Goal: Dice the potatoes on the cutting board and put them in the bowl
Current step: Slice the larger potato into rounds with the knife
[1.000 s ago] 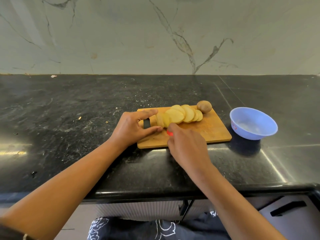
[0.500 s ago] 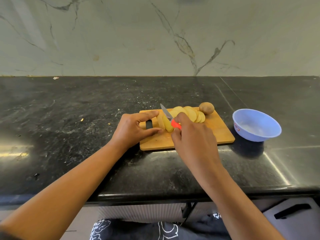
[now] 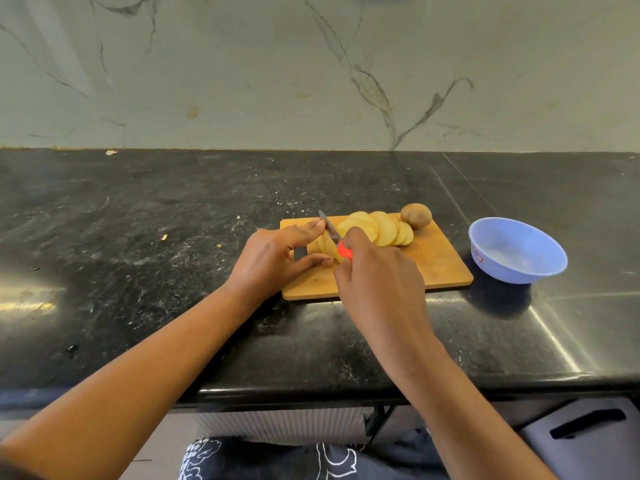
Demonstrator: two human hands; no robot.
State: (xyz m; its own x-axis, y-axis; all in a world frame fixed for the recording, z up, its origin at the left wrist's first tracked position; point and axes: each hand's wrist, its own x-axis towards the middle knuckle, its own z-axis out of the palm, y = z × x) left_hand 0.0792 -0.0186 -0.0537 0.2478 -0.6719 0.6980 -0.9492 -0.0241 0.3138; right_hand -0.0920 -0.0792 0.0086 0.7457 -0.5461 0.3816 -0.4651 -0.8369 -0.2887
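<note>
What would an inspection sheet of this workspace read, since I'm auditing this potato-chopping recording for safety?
surface: black stone counter, speckled, with patches of glare.
job's things: wooden cutting board; fanned potato slices and a whole potato on it; blue bowl to its right, apart from it, no potato seen inside; knife with a red handle, blade at the potato piece.
clutter: small scraps left of the board; white bit by the wall.
grips: left hand pinches the potato piece; right hand grips the knife.
cables: nothing seen.
surroundings: veined marble wall behind; cabinet front below right.
</note>
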